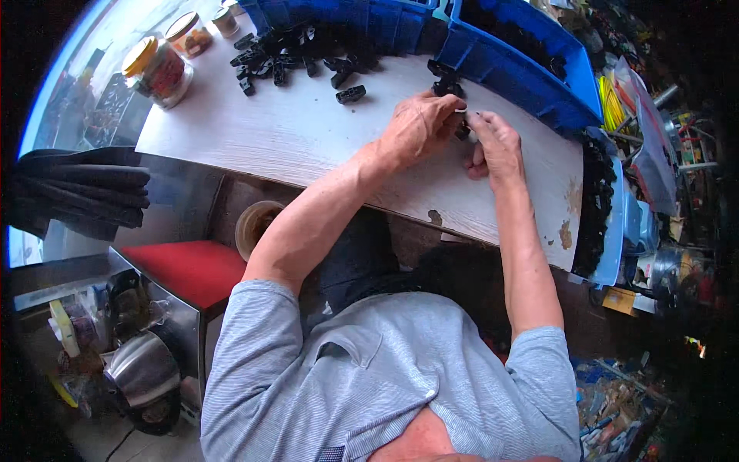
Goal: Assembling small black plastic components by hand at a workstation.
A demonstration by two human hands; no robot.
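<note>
My left hand [419, 127] is closed over the white tabletop, its fingers around a small black plastic part [463, 131] that shows partly between my hands. A small white piece [460, 110] shows at its fingertips. Close by on the right, my right hand [496, 146] has its thumb and forefinger pinched near that part; whatever lies between them is too small to make out. Just beyond my fingers lie more black parts [446, 88]. A single black part [351, 94] rests to the left of my hands, apart from a loose heap of similar parts [281, 58] at the back.
Two blue bins [523, 73] line the table's [254, 138] far side, the right one with black parts inside. A light-blue tray [612, 223] of black pieces adjoins the right edge. Jars [158, 73] stand far left. Below are a red-topped stand [188, 266] and a kettle [142, 369].
</note>
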